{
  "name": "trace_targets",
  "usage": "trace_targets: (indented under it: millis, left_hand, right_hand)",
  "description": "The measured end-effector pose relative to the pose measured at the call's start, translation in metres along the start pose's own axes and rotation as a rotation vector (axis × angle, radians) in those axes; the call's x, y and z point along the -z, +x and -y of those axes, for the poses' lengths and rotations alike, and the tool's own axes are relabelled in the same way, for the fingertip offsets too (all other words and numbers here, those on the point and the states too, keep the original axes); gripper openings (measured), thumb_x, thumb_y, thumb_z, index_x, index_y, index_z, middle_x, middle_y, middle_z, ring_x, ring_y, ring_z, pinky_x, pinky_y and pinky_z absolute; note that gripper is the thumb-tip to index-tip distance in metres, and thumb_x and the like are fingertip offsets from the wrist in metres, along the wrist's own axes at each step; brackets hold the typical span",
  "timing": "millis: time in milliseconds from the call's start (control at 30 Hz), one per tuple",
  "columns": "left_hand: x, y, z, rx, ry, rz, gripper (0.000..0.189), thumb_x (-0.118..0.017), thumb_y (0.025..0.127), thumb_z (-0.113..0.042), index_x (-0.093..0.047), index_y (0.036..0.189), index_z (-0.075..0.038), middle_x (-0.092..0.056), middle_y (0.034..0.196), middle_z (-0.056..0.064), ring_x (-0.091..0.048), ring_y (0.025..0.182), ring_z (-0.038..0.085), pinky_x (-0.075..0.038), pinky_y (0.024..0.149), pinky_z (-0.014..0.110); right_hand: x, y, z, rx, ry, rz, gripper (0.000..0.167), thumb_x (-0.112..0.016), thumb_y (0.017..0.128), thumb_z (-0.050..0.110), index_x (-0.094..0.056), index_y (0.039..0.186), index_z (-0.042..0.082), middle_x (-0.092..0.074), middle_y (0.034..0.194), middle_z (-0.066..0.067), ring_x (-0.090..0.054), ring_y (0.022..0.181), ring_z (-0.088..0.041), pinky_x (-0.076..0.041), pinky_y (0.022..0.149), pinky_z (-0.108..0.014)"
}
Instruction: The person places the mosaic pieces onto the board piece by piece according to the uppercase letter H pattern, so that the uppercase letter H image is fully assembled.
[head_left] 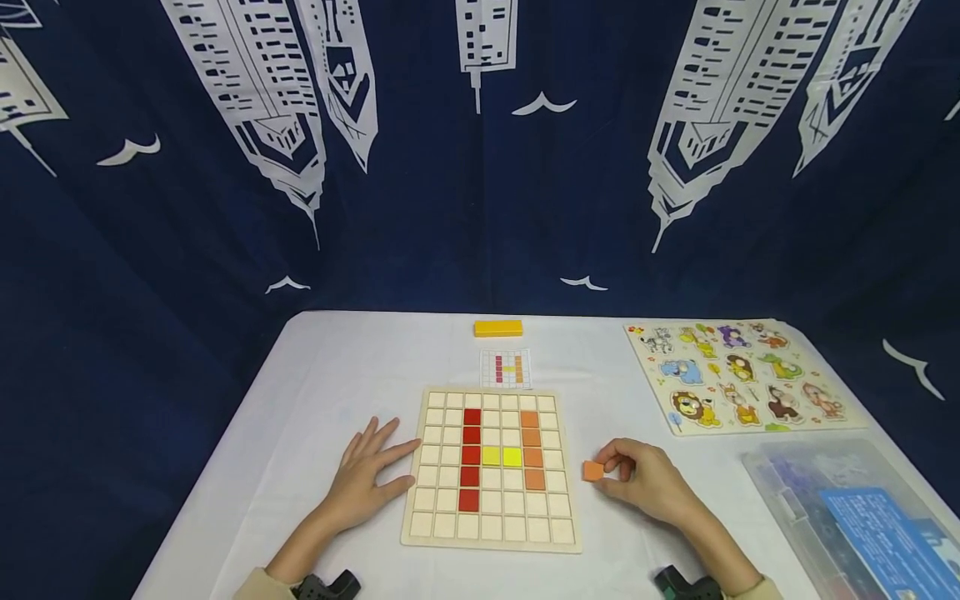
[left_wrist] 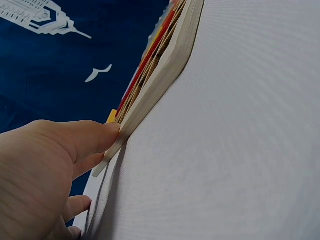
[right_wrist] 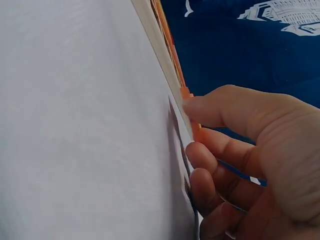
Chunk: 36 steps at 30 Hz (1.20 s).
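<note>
A wooden grid board [head_left: 491,529] lies on the white table in the head view. Set in its cells are a column of red square tiles [head_left: 470,455], two yellow tiles [head_left: 512,457] and a column of orange tiles [head_left: 532,457]. With fingers spread, my left hand [head_left: 360,483] touches the board's left edge; its thumb meets that edge in the left wrist view. My right hand [head_left: 651,482] pinches a loose orange tile [head_left: 592,472] between thumb and fingers, just right of the board. Behind the board lies a pattern card [head_left: 506,368] with red, yellow and orange columns.
A yellow block [head_left: 498,329] rests at the table's far edge. At the back right is an animal puzzle board [head_left: 720,423]; nearer, at the right, sits a clear plastic box [head_left: 795,492] with a blue label. A dark blue curtain [head_left: 450,208] hangs behind the table.
</note>
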<state>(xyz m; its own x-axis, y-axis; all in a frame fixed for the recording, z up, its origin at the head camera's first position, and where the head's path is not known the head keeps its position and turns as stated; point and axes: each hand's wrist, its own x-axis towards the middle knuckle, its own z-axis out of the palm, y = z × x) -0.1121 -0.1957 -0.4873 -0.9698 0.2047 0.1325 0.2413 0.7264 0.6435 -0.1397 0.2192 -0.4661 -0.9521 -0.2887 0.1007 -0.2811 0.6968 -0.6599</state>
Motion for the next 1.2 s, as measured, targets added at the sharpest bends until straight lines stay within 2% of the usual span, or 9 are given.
trace_targets:
  millis: [100,233,367,500,800,967,1200]
  left_hand:
    - [0.0,0.0,0.0,-0.001,-0.001,0.0,0.047,-0.073,0.085,-0.03,-0.064,0.13,-0.018,-0.035,0.156,0.02,-0.009,0.149,0.046,-0.001,0.116,0.065]
    - [0.0,0.001,0.002,-0.001,0.011,-0.003,0.048,-0.073,0.085,-0.031,-0.064,0.131,-0.019,-0.035,0.156,0.019,-0.009,0.149,0.046,-0.001,0.116,0.065]
    - [0.0,0.001,0.003,-0.005,0.014,-0.008,0.048,-0.073,0.085,-0.032,-0.064,0.13,-0.019,-0.036,0.155,0.019,-0.01,0.148,0.047,-0.002,0.116,0.066]
    - [-0.001,0.001,0.003,-0.004,0.009,-0.005,0.048,-0.073,0.085,-0.032,-0.064,0.13,-0.019,-0.035,0.155,0.02,-0.01,0.149,0.046,-0.002,0.116,0.066]
    - [-0.001,-0.002,0.003,-0.009,0.007,-0.01,0.047,-0.073,0.085,-0.032,-0.065,0.13,-0.018,-0.036,0.155,0.02,-0.01,0.148,0.047,-0.002,0.116,0.066]
    - [-0.001,-0.001,0.003,-0.012,0.01,-0.012,0.048,-0.073,0.085,-0.034,-0.065,0.13,-0.018,-0.036,0.155,0.02,-0.011,0.148,0.047,-0.003,0.116,0.066]
    - [-0.001,-0.003,0.003,-0.011,0.006,-0.021,0.047,-0.075,0.084,-0.029,-0.065,0.129,-0.018,-0.037,0.155,0.019,-0.011,0.148,0.047,-0.003,0.116,0.066]
  right_hand:
    - [0.004,0.001,0.007,-0.002,-0.026,-0.034,0.027,-0.084,0.069,0.005,-0.067,0.087,0.016,-0.061,0.075,0.008,-0.047,0.061,-0.004,-0.04,0.054,-0.02]
    - [0.007,0.001,0.027,0.028,-0.021,-0.025,0.028,-0.085,0.069,0.007,-0.067,0.088,0.017,-0.06,0.077,0.008,-0.048,0.064,-0.005,-0.04,0.054,-0.02]
    - [-0.001,-0.001,0.049,0.104,-0.004,0.029,0.028,-0.085,0.07,0.009,-0.067,0.089,0.018,-0.061,0.081,0.009,-0.05,0.066,-0.004,-0.042,0.056,-0.019]
    - [-0.015,-0.002,0.061,0.177,0.021,0.105,0.026,-0.085,0.072,0.015,-0.066,0.088,0.019,-0.061,0.08,0.01,-0.048,0.063,-0.001,-0.042,0.056,-0.018]
    - [-0.035,-0.004,0.064,0.158,-0.019,0.133,0.026,-0.086,0.07,0.018,-0.065,0.086,0.022,-0.058,0.075,0.013,-0.042,0.058,0.004,-0.039,0.053,-0.017]
    - [-0.039,-0.005,0.064,0.168,-0.057,0.136,0.026,-0.086,0.069,0.018,-0.066,0.085,0.022,-0.057,0.075,0.015,-0.042,0.059,0.004,-0.037,0.053,-0.016]
    - [-0.041,-0.005,0.065,0.187,-0.039,0.141,0.026,-0.086,0.07,0.016,-0.066,0.085,0.021,-0.057,0.075,0.015,-0.043,0.06,0.003,-0.037,0.055,-0.016]
